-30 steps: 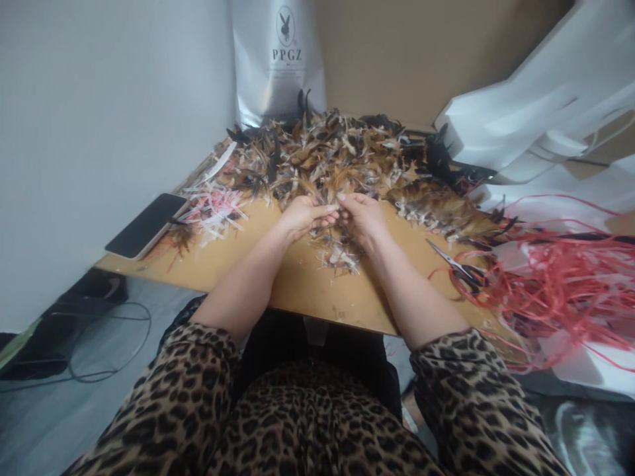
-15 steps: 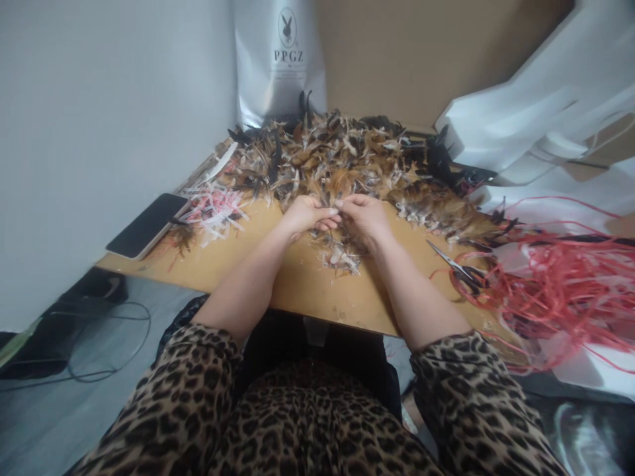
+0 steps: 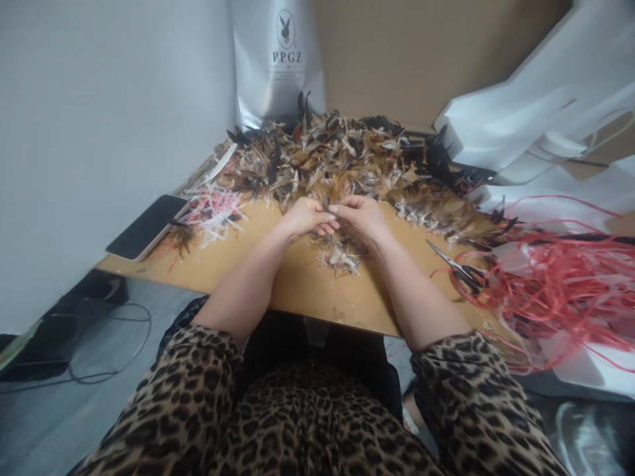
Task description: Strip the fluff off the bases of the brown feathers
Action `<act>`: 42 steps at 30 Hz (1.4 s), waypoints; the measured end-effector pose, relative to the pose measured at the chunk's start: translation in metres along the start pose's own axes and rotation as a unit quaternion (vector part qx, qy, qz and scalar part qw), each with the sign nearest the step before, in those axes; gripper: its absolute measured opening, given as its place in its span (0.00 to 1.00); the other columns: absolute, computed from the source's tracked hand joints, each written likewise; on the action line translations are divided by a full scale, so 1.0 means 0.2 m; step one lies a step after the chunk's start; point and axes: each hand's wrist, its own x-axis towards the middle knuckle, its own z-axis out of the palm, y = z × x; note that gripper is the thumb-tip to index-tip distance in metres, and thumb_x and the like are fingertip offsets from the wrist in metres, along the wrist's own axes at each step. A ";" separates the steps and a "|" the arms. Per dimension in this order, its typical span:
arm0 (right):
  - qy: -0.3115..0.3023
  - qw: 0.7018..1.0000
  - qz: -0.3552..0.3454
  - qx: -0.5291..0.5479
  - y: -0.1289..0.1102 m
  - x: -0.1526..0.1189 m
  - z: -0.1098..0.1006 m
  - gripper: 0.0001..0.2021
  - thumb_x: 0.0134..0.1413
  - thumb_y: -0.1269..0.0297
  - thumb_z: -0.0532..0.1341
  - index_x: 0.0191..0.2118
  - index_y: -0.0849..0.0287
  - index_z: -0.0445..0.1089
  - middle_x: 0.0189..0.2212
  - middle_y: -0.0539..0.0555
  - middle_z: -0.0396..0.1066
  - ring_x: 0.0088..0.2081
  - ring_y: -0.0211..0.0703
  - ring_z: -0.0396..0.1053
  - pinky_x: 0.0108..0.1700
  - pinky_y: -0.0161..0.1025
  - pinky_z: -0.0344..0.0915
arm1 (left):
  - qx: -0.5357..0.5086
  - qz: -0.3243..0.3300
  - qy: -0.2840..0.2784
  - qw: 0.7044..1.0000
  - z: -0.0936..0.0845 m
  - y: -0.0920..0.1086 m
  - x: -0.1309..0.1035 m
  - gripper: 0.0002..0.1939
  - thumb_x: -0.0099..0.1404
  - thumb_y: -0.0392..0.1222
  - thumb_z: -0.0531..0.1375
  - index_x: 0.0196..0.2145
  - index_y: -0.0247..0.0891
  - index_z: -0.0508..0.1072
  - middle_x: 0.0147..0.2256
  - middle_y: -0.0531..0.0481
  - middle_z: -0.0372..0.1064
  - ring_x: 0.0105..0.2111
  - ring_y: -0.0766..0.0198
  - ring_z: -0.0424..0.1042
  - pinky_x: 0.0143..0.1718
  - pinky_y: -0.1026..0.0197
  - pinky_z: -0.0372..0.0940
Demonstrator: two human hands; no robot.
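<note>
My left hand point(image 3: 308, 217) and my right hand point(image 3: 363, 215) meet at the near edge of a big pile of brown, black and white feathers point(image 3: 342, 145). Both are closed in a pinch, thumbs and fingertips almost touching, with a small brown feather point(image 3: 326, 203) between them. Its lower part is hidden by the fingers. Under my hands lies a small heap of loose feathers and pale fluff point(image 3: 340, 259) on the wooden table point(image 3: 307, 287).
A phone point(image 3: 147, 227) lies at the table's left, beside pink and white strips point(image 3: 215, 208). Scissors point(image 3: 459, 266) rest at the right, near tangled red string point(image 3: 570, 291). A silver bag point(image 3: 280, 79) stands behind the pile; white sheeting point(image 3: 516, 112) is at the back right.
My right fingertips have shifted slightly left, closer to the left thumb, and now overlap it. The pinch stays closed and the rest looks the same.
</note>
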 end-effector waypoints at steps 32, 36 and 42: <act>0.058 0.998 -0.024 -0.007 0.00 0.01 0.01 0.13 0.33 0.57 0.69 0.21 0.60 0.67 0.19 0.47 0.67 0.23 0.34 0.61 0.26 0.34 0.58 | -0.019 0.026 0.041 0.999 0.05 0.00 0.00 0.06 0.59 0.29 0.59 0.26 0.27 0.74 0.24 0.46 0.74 0.22 0.71 0.72 0.27 0.68 0.66; 0.042 0.999 -0.025 0.019 -0.01 0.00 0.01 0.13 0.33 0.58 0.70 0.23 0.60 0.69 0.21 0.48 0.69 0.25 0.36 0.63 0.29 0.35 0.61 | -0.056 0.005 0.026 0.998 0.05 -0.02 0.01 0.04 0.59 0.30 0.60 0.29 0.28 0.75 0.28 0.44 0.76 0.25 0.70 0.74 0.28 0.68 0.67; 0.023 0.999 -0.040 0.012 -0.01 0.00 0.00 0.12 0.35 0.58 0.70 0.25 0.60 0.72 0.24 0.49 0.71 0.26 0.37 0.65 0.31 0.36 0.63 | -0.079 -0.006 0.010 0.997 0.04 -0.03 0.02 0.04 0.60 0.31 0.60 0.28 0.27 0.75 0.28 0.44 0.76 0.23 0.72 0.73 0.28 0.69 0.67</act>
